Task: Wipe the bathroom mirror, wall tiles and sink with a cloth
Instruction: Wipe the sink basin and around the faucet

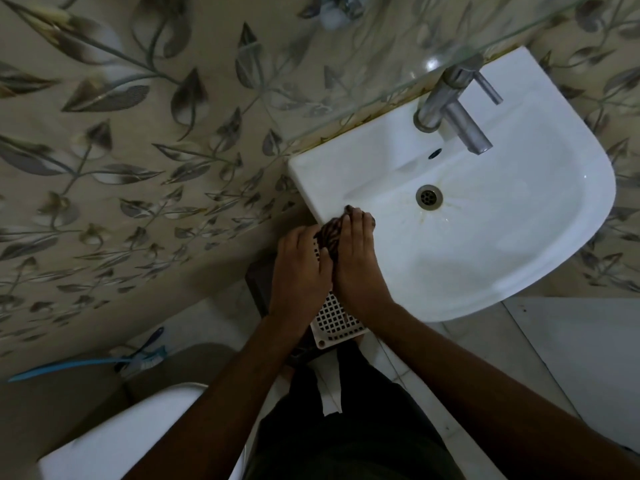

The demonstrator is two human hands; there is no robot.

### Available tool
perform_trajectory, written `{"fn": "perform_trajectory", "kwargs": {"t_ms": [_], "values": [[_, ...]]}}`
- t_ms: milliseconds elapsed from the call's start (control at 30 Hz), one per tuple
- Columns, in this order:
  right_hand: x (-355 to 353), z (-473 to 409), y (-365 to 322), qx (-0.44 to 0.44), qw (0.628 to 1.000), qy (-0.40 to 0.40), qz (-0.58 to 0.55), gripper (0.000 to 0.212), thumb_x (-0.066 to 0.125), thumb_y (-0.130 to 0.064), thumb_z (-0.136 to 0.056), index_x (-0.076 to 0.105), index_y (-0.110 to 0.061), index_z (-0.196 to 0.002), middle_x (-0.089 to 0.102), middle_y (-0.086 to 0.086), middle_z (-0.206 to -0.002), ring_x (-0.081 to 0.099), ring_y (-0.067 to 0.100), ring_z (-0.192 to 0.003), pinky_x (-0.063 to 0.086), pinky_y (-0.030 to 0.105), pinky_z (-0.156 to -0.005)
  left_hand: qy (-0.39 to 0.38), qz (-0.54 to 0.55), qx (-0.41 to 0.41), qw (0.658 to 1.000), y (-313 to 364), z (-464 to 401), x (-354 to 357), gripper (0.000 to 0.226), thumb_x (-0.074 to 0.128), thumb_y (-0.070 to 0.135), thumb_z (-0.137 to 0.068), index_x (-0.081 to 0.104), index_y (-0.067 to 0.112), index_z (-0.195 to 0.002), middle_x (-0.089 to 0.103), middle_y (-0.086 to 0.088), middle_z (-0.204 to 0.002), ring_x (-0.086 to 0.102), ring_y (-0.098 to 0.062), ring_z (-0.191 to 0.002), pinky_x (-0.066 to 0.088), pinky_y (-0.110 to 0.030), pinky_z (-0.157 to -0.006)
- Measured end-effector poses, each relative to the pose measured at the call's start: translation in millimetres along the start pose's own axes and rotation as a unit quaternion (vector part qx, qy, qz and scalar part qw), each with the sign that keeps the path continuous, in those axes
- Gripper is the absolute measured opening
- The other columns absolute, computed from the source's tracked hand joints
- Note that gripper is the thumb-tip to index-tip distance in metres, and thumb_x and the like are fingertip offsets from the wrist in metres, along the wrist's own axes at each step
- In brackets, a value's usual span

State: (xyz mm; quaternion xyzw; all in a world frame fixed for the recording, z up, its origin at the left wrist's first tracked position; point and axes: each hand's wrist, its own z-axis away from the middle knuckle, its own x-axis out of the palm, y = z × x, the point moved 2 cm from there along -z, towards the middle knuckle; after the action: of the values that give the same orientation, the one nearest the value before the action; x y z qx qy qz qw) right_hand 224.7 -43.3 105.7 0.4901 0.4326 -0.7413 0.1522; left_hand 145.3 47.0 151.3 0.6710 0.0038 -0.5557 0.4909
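Both hands grasp one dark cloth (330, 233) at the sink (519, 265) rim: right hand (356, 252) presses it down, left hand (299, 265) pinches its near end. Sink-wiping step; next, likely sweep toward the drain (429, 196) ahead.

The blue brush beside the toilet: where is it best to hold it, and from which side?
Take the blue brush by its long thin handle, coming from above, near the free end at the left. The bristle head sits low against the tiled wall, so the grip has more room there.
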Motion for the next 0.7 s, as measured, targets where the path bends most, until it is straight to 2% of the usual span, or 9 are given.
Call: {"fn": "perform_trajectory", "kwargs": {"t_ms": [167,267,367,400,467,533,567,633,700], "values": [[3.2,-58.6,-25.7,0.067,0.997,0.035,0.006,0.067,0.029,-0.029,-0.103,0.012,0.009,-0.155,0.005,0.033,-0.163,-0.002,0.048,-0.152,0.011,0.057,-0.124,0.051,0.024,0.008,0.998,7.8,-10.2,-14.8,0.041,0.05,0.012,-0.098,0.051,0.011,-0.139,0.052,-0.009,-0.138,0.043,-0.018,-0.128,0.038,-0.034,-0.11],[9.5,-35.8,-8.1,0.028,0.998,0.022,0.045,0.062,0.024,-0.032,-0.106,0.014,0.002,-0.157,0.008,0.026,-0.165,-0.005,0.041,-0.154,0.005,0.05,-0.127,0.047,0.023,0.026,0.998,16.9,-17.1,-20.9,0.041,0.054,0.012,-0.096,0.053,0.013,-0.138,0.054,-0.007,-0.136,0.044,-0.016,-0.126,0.032,-0.023,-0.107],[-6.4,4.9,13.6,0.012,1.0,0.003,-0.014,0.059,0.024,-0.033,-0.105,0.025,-0.003,-0.156,0.013,0.017,-0.167,0.003,0.034,-0.156,0.01,0.045,-0.127,0.006,0.033,0.057,0.998,26.0,-20.3,-14.4,0.041,0.053,0.012,-0.097,0.053,0.016,-0.138,0.054,-0.003,-0.136,0.036,0.003,-0.119,0.026,-0.006,-0.105],[-16.8,20.2,19.2,0.023,0.999,-0.001,-0.048,0.057,0.029,-0.031,-0.105,0.026,-0.006,-0.156,0.015,0.013,-0.167,0.006,0.031,-0.156,0.012,0.043,-0.127,-0.012,0.038,0.08,0.996,29.2,-21.2,-11.1,0.041,0.052,0.011,-0.097,0.053,0.016,-0.138,0.054,-0.002,-0.136,0.032,0.007,-0.117,0.029,-0.007,-0.106],[-41.1,51.8,30.4,0.058,0.992,-0.031,-0.106,0.055,0.043,-0.025,-0.103,0.031,-0.009,-0.154,0.027,0.008,-0.163,0.018,0.024,-0.153,0.018,0.036,-0.125,-0.043,0.048,0.124,0.99,33.9,-26.7,-4.4,0.042,0.053,0.01,-0.097,0.053,0.015,-0.138,0.054,-0.001,-0.133,0.037,0.002,-0.118,0.039,-0.022,-0.105],[-60.3,73.6,61.1,0.069,0.993,-0.072,-0.069,0.046,0.046,-0.028,-0.097,0.049,-0.006,-0.137,0.049,0.012,-0.145,0.041,0.026,-0.139,0.03,0.028,-0.115,-0.058,0.053,0.147,0.986,38.3,-34.3,2.6,0.041,0.052,0.013,-0.096,0.054,0.016,-0.137,0.056,0.002,-0.129,0.044,-0.007,-0.116,0.041,-0.027,-0.101],[-69.6,81.3,78.2,0.073,0.993,-0.089,-0.031,0.043,0.044,-0.032,-0.092,0.057,-0.006,-0.124,0.056,0.013,-0.133,0.049,0.028,-0.128,0.037,0.03,-0.109,-0.065,0.052,0.153,0.985,41.8,-38.2,6.8,0.04,0.051,0.015,-0.096,0.054,0.017,-0.136,0.057,0.002,-0.127,0.046,-0.009,-0.114,0.041,-0.026,-0.1],[-78.6,90.1,111.2,0.052,0.99,-0.11,0.069,0.033,0.042,-0.032,-0.087,0.064,-0.01,-0.097,0.064,0.018,-0.114,0.059,0.038,-0.116,0.047,0.043,-0.102,-0.091,0.041,0.169,0.98,49.2,-43.4,16.6,0.04,0.051,0.018,-0.095,0.056,0.017,-0.134,0.059,0.002,-0.124,0.046,-0.01,-0.111,0.042,-0.028,-0.098],[-70.0,83.4,130.7,-0.01,0.976,-0.137,0.168,0.029,0.042,-0.023,-0.086,0.067,-0.01,-0.079,0.069,0.028,-0.105,0.064,0.049,-0.111,0.051,0.058,-0.097,-0.128,0.028,0.192,0.973,53.0,-45.5,26.1,0.04,0.051,0.021,-0.094,0.057,0.016,-0.133,0.06,0.0,-0.124,0.047,-0.012,-0.112,0.044,-0.03,-0.099]]}}
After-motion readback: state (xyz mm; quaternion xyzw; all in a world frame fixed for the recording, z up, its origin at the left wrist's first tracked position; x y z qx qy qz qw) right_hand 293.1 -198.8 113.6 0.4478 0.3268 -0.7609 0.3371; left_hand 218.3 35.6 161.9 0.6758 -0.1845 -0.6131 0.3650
